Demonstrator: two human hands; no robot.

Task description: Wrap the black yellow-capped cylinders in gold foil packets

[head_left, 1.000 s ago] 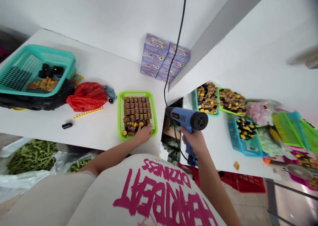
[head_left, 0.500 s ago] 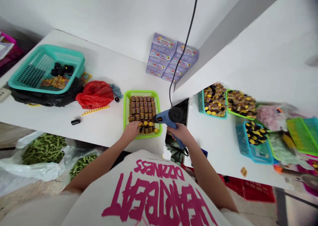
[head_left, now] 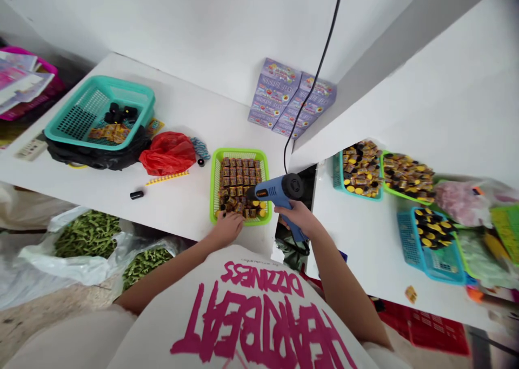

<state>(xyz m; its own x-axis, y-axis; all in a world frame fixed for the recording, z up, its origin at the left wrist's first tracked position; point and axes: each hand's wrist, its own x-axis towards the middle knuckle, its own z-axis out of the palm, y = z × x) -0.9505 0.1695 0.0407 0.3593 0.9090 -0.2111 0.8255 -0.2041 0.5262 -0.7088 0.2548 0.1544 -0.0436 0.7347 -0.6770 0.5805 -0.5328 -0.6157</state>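
Note:
A lime green tray (head_left: 214, 188) filled with several small brown-wrapped items with yellow and black caps stands near the white table's front edge. My left hand (head_left: 227, 228) rests on the tray's near rim, fingers against it. My right hand (head_left: 298, 217) grips the handle of a blue heat gun (head_left: 275, 190); its black nozzle points left over the tray's near right corner. The gun's black cord (head_left: 314, 82) rises along the wall.
On the left table: a red plastic bag (head_left: 168, 152), a teal basket (head_left: 99, 112) on a black bag, a small black cap (head_left: 137, 195), purple boxes (head_left: 290, 98) at the wall. The right table holds teal, green and blue trays (head_left: 430, 239) of similar items. Bags of green pods (head_left: 87, 234) lie below.
My right hand has swung the heat gun from the gap between the tables to the left, over the green tray. My left hand slid to the tray's near rim. The view shifted left.

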